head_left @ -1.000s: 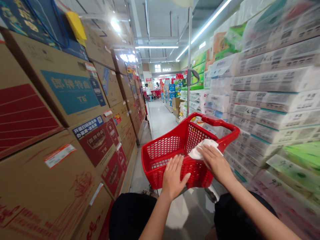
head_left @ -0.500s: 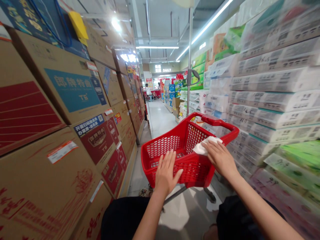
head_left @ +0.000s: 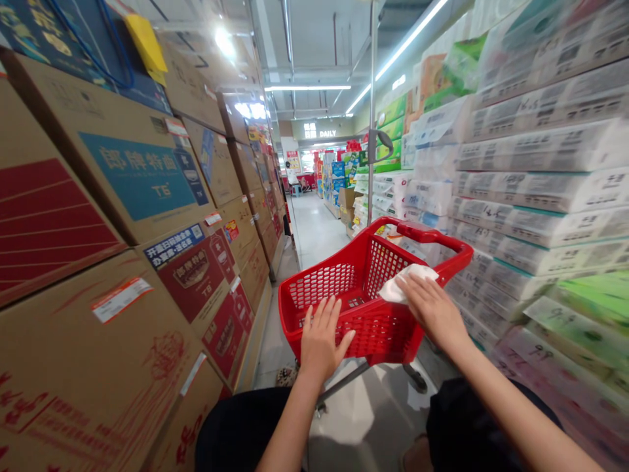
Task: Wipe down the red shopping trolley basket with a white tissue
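Observation:
A red plastic shopping cart (head_left: 383,334) with a perforated basket stands in front of me, its handle toward the right. My left hand (head_left: 322,337) lies with spread fingers against the near side of the basket and holds nothing. A white cloth (head_left: 403,282) is draped on the cart's near rim, close to the handle end. My right hand (head_left: 435,311) presses the cloth against that rim, its fingers together over it and their tips on the cloth.
Stacked cardboard boxes (head_left: 147,177) line the left side. Wrapped white paper packs (head_left: 521,190) are piled along the right. A metal pole (head_left: 372,118) rises behind the cart. Farther down the aisle, a person (head_left: 292,177) is near a blue stool.
My left hand has shifted slightly left and down along the basket's near side. My right hand and the cloth are in almost the same place on the rim.

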`<state>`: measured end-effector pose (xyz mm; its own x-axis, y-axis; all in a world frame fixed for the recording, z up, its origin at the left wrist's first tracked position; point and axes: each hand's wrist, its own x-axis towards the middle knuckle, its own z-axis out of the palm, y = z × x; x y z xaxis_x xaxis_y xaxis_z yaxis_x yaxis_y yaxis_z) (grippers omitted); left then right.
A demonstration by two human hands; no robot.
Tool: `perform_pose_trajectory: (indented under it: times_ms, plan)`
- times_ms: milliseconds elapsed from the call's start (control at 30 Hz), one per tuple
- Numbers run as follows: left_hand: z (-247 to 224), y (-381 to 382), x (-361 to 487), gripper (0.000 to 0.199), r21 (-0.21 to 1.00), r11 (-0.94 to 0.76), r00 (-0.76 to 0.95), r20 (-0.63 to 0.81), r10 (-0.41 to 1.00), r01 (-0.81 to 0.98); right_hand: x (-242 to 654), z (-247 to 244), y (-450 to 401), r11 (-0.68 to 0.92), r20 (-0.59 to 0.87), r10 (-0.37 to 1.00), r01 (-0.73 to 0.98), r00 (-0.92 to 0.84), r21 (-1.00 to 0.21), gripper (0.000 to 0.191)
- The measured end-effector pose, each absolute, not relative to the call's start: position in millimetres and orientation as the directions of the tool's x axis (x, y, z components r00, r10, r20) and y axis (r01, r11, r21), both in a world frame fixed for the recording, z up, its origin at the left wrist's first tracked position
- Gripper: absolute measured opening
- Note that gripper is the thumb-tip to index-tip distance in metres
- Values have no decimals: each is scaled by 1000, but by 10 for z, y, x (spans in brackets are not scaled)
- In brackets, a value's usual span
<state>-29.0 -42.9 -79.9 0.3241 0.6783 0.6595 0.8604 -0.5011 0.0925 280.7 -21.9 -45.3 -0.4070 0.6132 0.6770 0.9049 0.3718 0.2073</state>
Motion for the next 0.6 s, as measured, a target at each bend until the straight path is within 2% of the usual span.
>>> perform_pose_trajectory:
  times_ms: [133, 300, 400, 500, 600]
  plan:
    - [-837, -406, -226, 72, 113, -495, 301, 672, 677, 861, 2737, -491, -171, 293, 698, 626, 934, -347, 202, 55]
    - [-835, -390, -228, 72, 102, -492, 306, 669, 677, 865, 2150, -654, -226, 401, 630, 633, 887, -450, 230, 57]
    - [-823, -393, -258, 70, 89, -497, 326, 653, 683, 863, 2374, -576, -224, 426, 620, 631, 876, -466, 225, 56]
    - [-827, -392, -251, 69, 97, -499, 327, 646, 690, 861, 2801, -447, -167, 356, 663, 634, 911, -398, 207, 55]
    - [-839, -381, -215, 72, 107, -489, 312, 649, 694, 866, 2839, -445, -118, 314, 691, 632, 931, -351, 186, 54]
